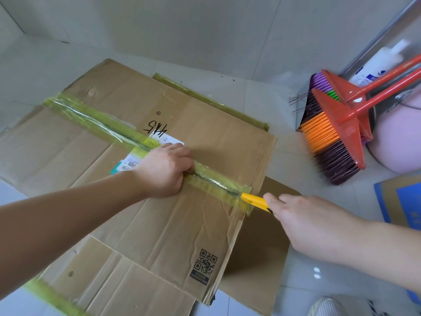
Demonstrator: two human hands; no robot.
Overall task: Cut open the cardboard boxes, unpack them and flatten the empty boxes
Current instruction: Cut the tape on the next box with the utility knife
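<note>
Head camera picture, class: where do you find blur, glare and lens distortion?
Head view: the brooms and the white bottle at right are smeared by blur; glare streaks the yellow tape on the cardboard; the wide lens bends the wall lines and stretches both forearms at the edges.

Two red-handled brooms (337, 124) with orange and purple bristles lay at right on the pale tiled floor (262, 103), beside a pink rounded object (398, 142), a white bottle (378, 62) stood behind.

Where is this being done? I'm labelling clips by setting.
Probably a home utility corner: pale tiled floor, two brooms leaning by the wall, and a white bottle behind them.
</note>
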